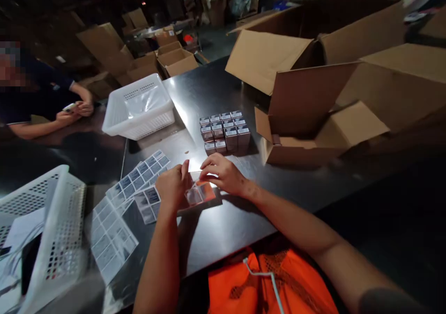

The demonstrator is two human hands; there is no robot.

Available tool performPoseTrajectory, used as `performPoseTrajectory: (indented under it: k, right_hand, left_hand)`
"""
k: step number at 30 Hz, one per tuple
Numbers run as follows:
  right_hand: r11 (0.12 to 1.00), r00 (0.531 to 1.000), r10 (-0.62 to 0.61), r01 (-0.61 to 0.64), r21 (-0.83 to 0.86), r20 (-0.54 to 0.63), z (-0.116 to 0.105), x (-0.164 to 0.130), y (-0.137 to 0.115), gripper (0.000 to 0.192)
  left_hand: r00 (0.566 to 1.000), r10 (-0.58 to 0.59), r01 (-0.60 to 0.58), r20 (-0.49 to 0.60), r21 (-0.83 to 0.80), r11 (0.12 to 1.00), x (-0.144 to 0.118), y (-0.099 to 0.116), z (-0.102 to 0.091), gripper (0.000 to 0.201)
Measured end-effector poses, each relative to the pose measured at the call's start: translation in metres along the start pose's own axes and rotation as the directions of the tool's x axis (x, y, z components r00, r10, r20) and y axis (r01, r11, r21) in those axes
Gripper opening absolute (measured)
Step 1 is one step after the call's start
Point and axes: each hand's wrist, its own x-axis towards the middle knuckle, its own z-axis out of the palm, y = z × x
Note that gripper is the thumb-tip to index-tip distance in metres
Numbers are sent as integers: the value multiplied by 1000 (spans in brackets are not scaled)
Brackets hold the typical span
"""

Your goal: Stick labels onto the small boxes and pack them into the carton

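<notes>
My left hand [173, 185] and my right hand [223, 173] meet over a small shiny box [201, 193] that lies on the dark table [223, 230] just in front of me. Both hands grip it, the left at its left end, the right at its top edge. Sheets of printed labels [137, 177] lie to the left of the box. Behind my hands stands a block of several small grey boxes [225, 130] packed tightly together.
An open cardboard carton [313, 119] lies right of the small boxes, with bigger cartons [348, 35] behind. A white plastic basket [139, 107] stands at the back left, another [45, 230] at the near left. A person's hands [75, 109] rest at the far left.
</notes>
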Motion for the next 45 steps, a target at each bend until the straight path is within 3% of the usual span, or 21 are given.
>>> performPoseTrajectory:
  k: [3,6,9,13,16,19,21,23,27,30,32,34,37,40,42,45]
  right_hand:
    - [977,975,-202,194,-85,-89,-22,3,-4,9]
    - [916,968,-124,26,-401,-220,-47,6,9,27]
    - [752,986,4,-113,-649,-167,-59,8,32,55]
    - [676,993,70,-121,-727,-100,-55,10,53,65]
    - [675,990,74,-141,-724,-124,-54,12,56,67]
    - [694,983,36,-156,-703,-182,-56,12,50,68]
    - [734,979,-48,-101,-672,-200,-52,10,43,68]
    - [772,970,-175,30,-635,-166,-40,6,34,64]
    - [749,911,-412,336,-571,-5,-7,-1,16,42]
    - [784,880,-474,407,-469,-30,-2,-3,6,33]
    - [882,910,-396,339,-326,-126,-11,-3,0,35]
    - [972,945,-226,204,-113,-238,-23,-1,-6,42]
    - [966,935,100,-9,259,-339,-37,1,-14,28]
    - [851,919,337,-205,483,-203,-40,3,-20,24]
    - [791,904,420,-324,519,-76,-37,3,-21,30]
    - [722,860,510,-435,539,11,-31,1,-20,49]
  left_hand:
    - [998,30,-31,-61,-10,999,1,-15,0,54]
    - [995,50,-60,-83,-116,991,0,-21,-2,53]
    - [997,57,-72,-56,-318,945,-3,-19,-4,55]
    - [993,95,-22,76,-654,756,-8,-14,-5,67]
    - [971,134,76,199,-784,617,-11,-13,-6,75]
    - [966,134,98,220,-795,598,-13,-9,-8,68]
    - [977,123,62,177,-779,625,-14,-5,-9,57]
    - [983,122,30,139,-772,634,-15,1,-9,49]
    - [985,136,-4,103,-787,618,-16,9,-8,56]
    - [987,138,-25,84,-766,643,-15,8,-7,46]
    - [990,133,-50,53,-742,669,-15,4,-5,49]
    - [988,152,-122,-22,-716,688,-15,1,-3,54]
    - [964,234,-256,-123,-655,711,-15,-2,-2,52]
    - [940,294,-339,-174,-593,730,-18,-2,-4,52]
    - [922,323,-387,-215,-560,733,-19,-1,-6,50]
    - [883,375,-469,-282,-500,728,-21,-1,-8,47]
